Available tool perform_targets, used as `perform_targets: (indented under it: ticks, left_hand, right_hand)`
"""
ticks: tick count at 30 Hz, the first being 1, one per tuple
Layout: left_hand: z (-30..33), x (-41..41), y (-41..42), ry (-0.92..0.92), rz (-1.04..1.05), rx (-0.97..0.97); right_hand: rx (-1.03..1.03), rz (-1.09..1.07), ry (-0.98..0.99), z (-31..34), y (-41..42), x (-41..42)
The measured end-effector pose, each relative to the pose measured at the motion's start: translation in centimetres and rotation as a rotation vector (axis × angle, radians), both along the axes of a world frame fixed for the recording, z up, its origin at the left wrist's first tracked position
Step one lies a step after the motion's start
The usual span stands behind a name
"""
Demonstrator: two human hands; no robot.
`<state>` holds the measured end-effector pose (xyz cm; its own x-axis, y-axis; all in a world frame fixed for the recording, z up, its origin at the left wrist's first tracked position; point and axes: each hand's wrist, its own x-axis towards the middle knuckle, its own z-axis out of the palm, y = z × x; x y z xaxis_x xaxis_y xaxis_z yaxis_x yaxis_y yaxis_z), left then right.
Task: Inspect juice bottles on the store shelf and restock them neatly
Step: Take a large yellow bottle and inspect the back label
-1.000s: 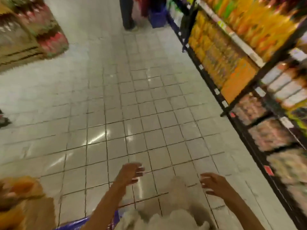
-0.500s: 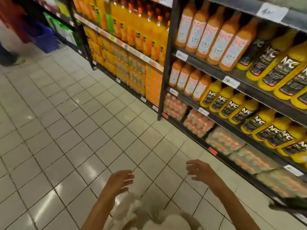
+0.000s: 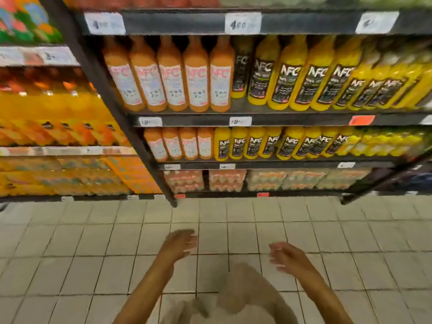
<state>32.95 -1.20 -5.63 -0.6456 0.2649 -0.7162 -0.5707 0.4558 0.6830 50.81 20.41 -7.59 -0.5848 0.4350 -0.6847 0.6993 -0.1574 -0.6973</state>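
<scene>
A black store shelf (image 3: 245,119) faces me. Its upper row holds large orange juice bottles with white labels (image 3: 171,76) on the left and yellow bottles with black NFC labels (image 3: 286,78) on the right. The row below carries smaller orange bottles (image 3: 180,143) and smaller yellow bottles (image 3: 271,142). My left hand (image 3: 178,245) and my right hand (image 3: 286,256) hang in front of me over the tiled floor, fingers relaxed, holding nothing, well short of the shelf.
Shrink-wrapped multipacks (image 3: 226,181) fill the bottom shelf. A neighbouring bay on the left (image 3: 53,127) is stacked with orange drinks. White price tags (image 3: 243,23) line the shelf edges. The pale tiled floor (image 3: 93,242) lies between me and the shelves.
The view has swung right from the aisle to face the shelf squarely. Both hands stay low and empty, now a little closer together.
</scene>
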Motion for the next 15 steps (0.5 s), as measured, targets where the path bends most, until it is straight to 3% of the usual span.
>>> perform_targets:
  ticks: [7, 15]
  left_hand:
    - [0.5, -5.8, 13.2, -0.056, -0.301, 0.111]
    - [1.4, -11.3, 25.3, 0.071, -0.179, 0.109]
  right_hand:
    - [-0.007, -0.228, -0.042, 0.1, 7.4, -2.0]
    - [0.252, -0.106, 0.234, 4.2, 22.4, -15.1]
